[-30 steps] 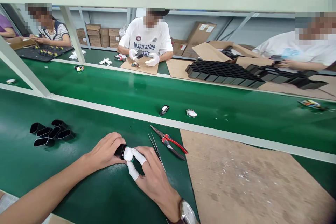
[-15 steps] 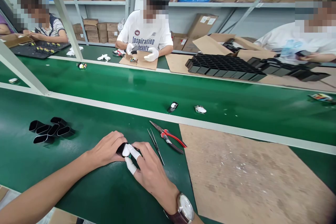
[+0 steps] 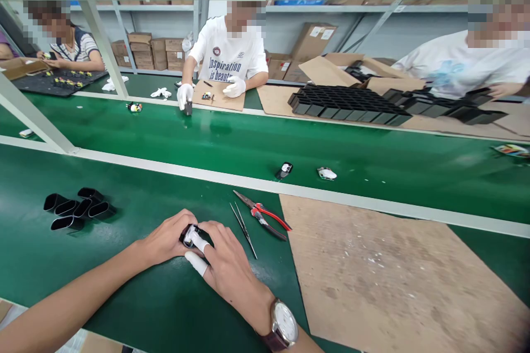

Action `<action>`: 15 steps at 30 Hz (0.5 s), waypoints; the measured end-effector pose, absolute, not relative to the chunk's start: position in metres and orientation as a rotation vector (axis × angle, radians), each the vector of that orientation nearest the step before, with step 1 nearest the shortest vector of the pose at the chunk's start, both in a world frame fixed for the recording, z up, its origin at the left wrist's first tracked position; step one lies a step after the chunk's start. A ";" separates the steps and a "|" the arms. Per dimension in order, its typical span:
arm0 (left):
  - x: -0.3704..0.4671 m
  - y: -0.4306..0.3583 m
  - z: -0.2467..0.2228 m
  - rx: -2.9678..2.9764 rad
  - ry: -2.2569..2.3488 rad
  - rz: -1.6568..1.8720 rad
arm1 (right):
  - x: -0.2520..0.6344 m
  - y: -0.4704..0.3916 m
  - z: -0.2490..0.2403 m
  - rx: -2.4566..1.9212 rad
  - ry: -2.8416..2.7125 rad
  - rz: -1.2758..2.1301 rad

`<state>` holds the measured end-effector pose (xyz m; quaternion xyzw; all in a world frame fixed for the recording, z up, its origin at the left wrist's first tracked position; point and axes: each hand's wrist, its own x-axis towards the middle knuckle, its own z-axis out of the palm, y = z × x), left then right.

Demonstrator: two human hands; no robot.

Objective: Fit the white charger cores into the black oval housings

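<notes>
My left hand (image 3: 169,238) is closed around a black plastic casing (image 3: 183,236), its open end turned toward my right hand. Inside that opening sits a small circuit board (image 3: 191,235) coated in white. My right hand (image 3: 226,259) wears white finger cots on index and thumb. Its index fingertip presses on the board at the casing's mouth, the thumb lies lower and apart, and the other fingers curl by the casing's right side. Tweezers (image 3: 244,231) and red-and-black pliers (image 3: 263,215) lie to the right of my hands.
Several empty black casings (image 3: 78,208) stand at left. A cardboard sheet (image 3: 372,270) with white specks covers the right. Beyond the pale rail, a green conveyor belt (image 3: 232,149) carries a filled casing (image 3: 284,170) and a white-coated board (image 3: 327,174). Co-workers sit opposite, near stacked black casings (image 3: 348,105).
The circuit board has gone deeper into the casing, and my right thumb has come away from it. Parts on the belt have shifted right. The co-worker opposite has lowered a casing to the belt.
</notes>
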<state>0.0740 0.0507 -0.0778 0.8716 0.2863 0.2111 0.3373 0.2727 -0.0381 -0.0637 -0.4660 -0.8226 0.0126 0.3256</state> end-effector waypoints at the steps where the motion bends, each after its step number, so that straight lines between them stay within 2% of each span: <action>1: 0.074 0.051 -0.077 2.261 0.755 0.549 | 0.273 -0.037 -0.064 -1.226 -2.157 0.037; 6: 0.076 0.057 -0.071 2.265 0.733 0.540 | 0.294 -0.031 -0.068 -1.314 -2.071 -0.047; 11: 0.067 0.061 -0.063 2.268 0.735 0.394 | 0.329 -0.021 -0.079 -1.878 -1.983 -0.415; 15: 0.062 0.057 -0.063 2.216 0.752 0.536 | 0.331 -0.021 -0.081 -1.823 -2.117 -0.329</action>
